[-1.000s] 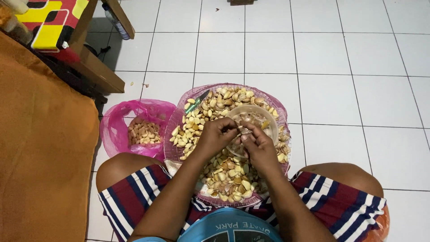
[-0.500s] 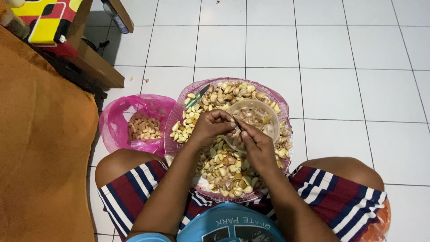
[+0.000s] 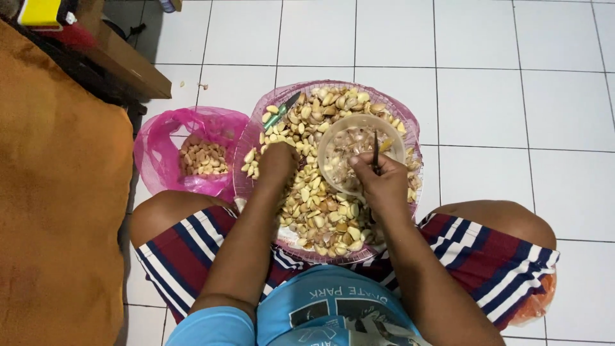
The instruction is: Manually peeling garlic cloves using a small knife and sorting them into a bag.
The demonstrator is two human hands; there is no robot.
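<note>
You are sitting cross-legged on the white tiled floor (image 3: 512, 96), your striped shorts (image 3: 211, 247) nearest the camera and a wide tray lined with pink plastic (image 3: 256, 122) lying between your knees. Your left hand (image 3: 277, 165) is pressing down into the heap of garlic cloves (image 3: 320, 214) on that tray, knuckles up and fingers curled into the pile; you cannot tell from here whether it has closed on a clove. Your right hand (image 3: 383, 182) is hovering over the near rim of the clear plastic bowl (image 3: 360, 122), which is sitting on the right side of the tray with peelings in it. That hand is closed round a small dark knife (image 3: 375, 152), whose long axis is running nearly straight away from you, the tip pointing up into the bowl. Farther on, a green-handled knife (image 3: 280, 113) is lying on the cloves at the tray's far-left edge, slanting up to the right. Left of the tray, touching it, a pink plastic bag (image 3: 163, 144) is lying open with peeled cloves inside. An orange-brown cloth (image 3: 57, 211) is covering the far left.
</note>
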